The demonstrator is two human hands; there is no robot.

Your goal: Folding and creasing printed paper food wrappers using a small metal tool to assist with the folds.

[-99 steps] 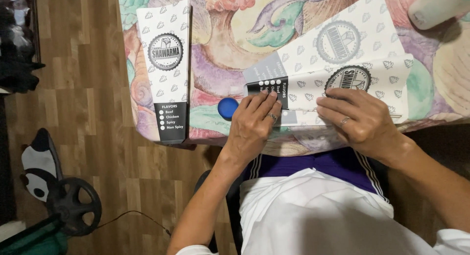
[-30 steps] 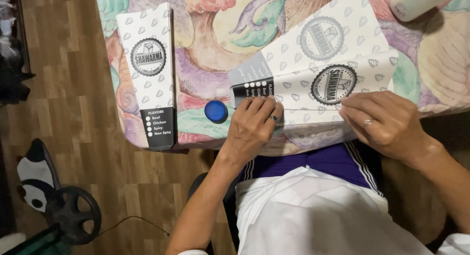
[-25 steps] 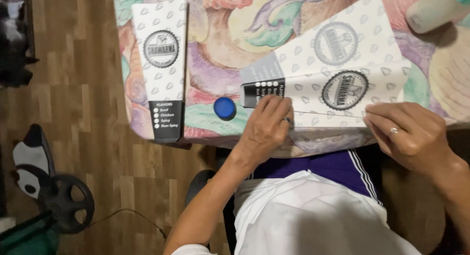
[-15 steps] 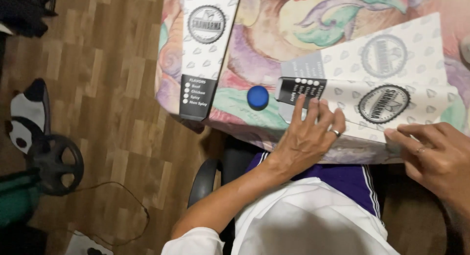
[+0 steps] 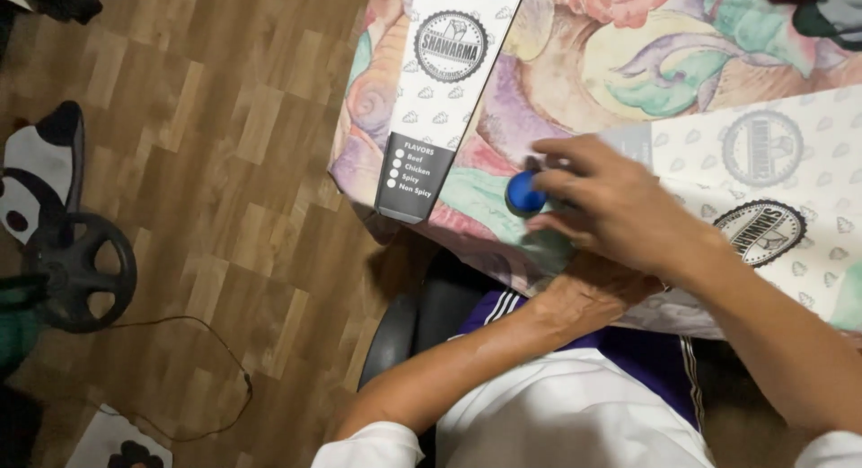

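1. Wooden parquet floor [image 5: 206, 163] fills the left half of the view, with a black wheel-shaped object [image 5: 79, 269] and a thin cable lying on it at the far left.
2. Next in size is the table, covered by a floral cloth [image 5: 575, 64] in pink, purple, green and cream, which takes up the upper right.
3. On the right part of the cloth lies a flat, unfolded white carton sheet [image 5: 781, 207] printed with round emblems; its near edge hangs over the table edge above the person's lap.
4. To the left of it lies a long, narrow folded white carton [image 5: 444, 91], reaching from the far edge of the view down to the near-left corner of the table, its dark end panel nearest the person.
5. The right hand [image 5: 620, 207] crosses over the flat sheet toward the left, fingers spread and curved, not yet closed on anything; its fingertips touch or nearly touch the small blue cap.
6. The left hand [image 5: 588, 297] lies beneath the right forearm at the near table edge, pressed flat against the overhanging sheet; it appears to hold nothing, though it is partly hidden.
7. The small round blue cap [image 5: 523, 193] sits on the cloth between the two cartons, near the table's front edge.
8. Judging from this, the step in hand is reaching for the cap; the next move calls for closing the fingertips around its rim and lifting it straight up.
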